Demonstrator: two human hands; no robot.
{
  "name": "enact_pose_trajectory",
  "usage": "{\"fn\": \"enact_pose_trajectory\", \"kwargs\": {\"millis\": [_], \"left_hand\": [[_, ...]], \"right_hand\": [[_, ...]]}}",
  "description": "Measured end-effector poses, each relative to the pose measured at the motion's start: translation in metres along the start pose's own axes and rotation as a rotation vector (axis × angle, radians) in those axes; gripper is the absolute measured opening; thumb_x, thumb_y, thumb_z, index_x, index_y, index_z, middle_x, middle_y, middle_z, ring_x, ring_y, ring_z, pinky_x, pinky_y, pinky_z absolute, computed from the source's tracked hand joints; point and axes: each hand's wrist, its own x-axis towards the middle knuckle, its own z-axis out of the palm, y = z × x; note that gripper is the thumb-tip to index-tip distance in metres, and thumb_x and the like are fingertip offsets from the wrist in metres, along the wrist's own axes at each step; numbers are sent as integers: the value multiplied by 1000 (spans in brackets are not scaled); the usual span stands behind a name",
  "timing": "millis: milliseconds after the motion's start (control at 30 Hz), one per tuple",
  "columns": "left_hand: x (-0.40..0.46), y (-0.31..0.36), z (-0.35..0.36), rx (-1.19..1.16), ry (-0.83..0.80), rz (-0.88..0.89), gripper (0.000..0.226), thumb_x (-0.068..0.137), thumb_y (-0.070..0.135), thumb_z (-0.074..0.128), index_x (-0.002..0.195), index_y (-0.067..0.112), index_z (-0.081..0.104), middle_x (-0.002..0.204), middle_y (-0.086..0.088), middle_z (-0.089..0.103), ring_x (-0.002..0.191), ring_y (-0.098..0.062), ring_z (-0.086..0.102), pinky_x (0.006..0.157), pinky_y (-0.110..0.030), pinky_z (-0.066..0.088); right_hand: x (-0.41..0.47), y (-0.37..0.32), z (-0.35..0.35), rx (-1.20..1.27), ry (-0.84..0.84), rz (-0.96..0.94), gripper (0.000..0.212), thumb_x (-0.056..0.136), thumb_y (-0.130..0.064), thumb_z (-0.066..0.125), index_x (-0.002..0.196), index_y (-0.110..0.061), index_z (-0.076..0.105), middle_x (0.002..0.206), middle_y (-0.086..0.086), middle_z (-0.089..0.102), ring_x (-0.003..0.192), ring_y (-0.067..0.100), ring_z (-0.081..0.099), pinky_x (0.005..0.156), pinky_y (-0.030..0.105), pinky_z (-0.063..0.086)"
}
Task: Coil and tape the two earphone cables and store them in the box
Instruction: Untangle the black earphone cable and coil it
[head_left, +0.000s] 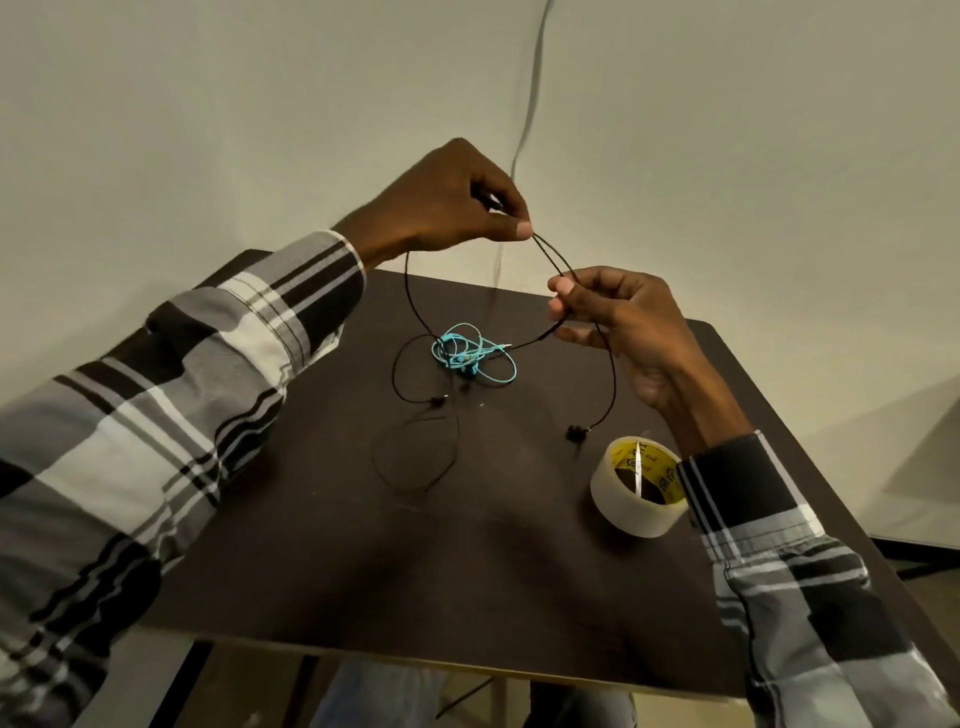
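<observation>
1. Above the dark table (322, 571), the left hand (441, 208) is raised highest, thumb and forefinger pinched tight on the black earphone cable (410, 291)
2. Lower and to the right, the right hand (623, 322) pinches the same black cable between thumb and fingertips, the other fingers loosely curled
3. Between the two hands the cable runs as a short, taut stretch; from the left hand a long loop drops down toward the table, and from the right hand another length hangs down, ending in a black earbud (575, 432) close above or on the tabletop, I cannot tell which
4. Near the middle of the table lies the blue earphone cable (470, 351) in a loose tangle, with black cable loops crossing it and spreading out on the surface in front of it
5. A roll of clear tape (605, 493) with a yellow core sits flat on the table just beside the right forearm, near the earbud
6. Both arms wear plaid sleeves (156, 415); no box is seen in view
</observation>
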Motion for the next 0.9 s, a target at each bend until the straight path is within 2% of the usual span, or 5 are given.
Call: {"fn": "enact_pose_trajectory", "kwargs": {"millis": [100, 233, 333, 567, 900], "left_hand": [[-4, -5, -11, 48, 18, -23, 23, 80, 37, 77, 92, 17, 78, 83, 0, 73, 65, -4, 54, 65, -20, 39], [-7, -7, -19, 73, 53, -42, 24, 80, 39, 75, 92, 18, 76, 70, 13, 64, 53, 3, 49, 58, -15, 32], [-8, -10, -25, 64, 144, -45, 26, 80, 40, 75, 92, 18, 77, 73, 8, 66, 54, -2, 47, 59, -16, 35], [-5, -23, -38, 77, 428, -108, 28, 79, 47, 74, 91, 22, 77, 87, 6, 72, 69, -7, 57, 71, -29, 48], [-3, -35, -41, 91, 545, -140, 30, 79, 50, 71, 89, 22, 77, 82, 7, 70, 64, -4, 53, 70, -30, 51]], "right_hand": [[0, 0, 0, -32, 16, -4, 20, 91, -24, 71, 100, -7, 74, 81, 3, 72, 83, 14, 69, 82, 33, 59], [-1, 0, 4, -21, 33, -13, 22, 92, -28, 69, 92, -7, 74, 67, -1, 60, 60, 12, 57, 63, 28, 55], [0, 2, 4, -52, 28, -22, 24, 92, -34, 68, 89, -12, 75, 64, -2, 56, 54, 11, 48, 56, 24, 50], [8, 16, 2, -39, -63, 41, 24, 92, -18, 69, 107, 0, 71, 79, 5, 69, 70, 14, 65, 74, 31, 59], [38, 62, 17, -372, -218, 283, 21, 96, -18, 63, 102, 1, 70, 81, 7, 73, 70, 14, 67, 65, 33, 60]]}}
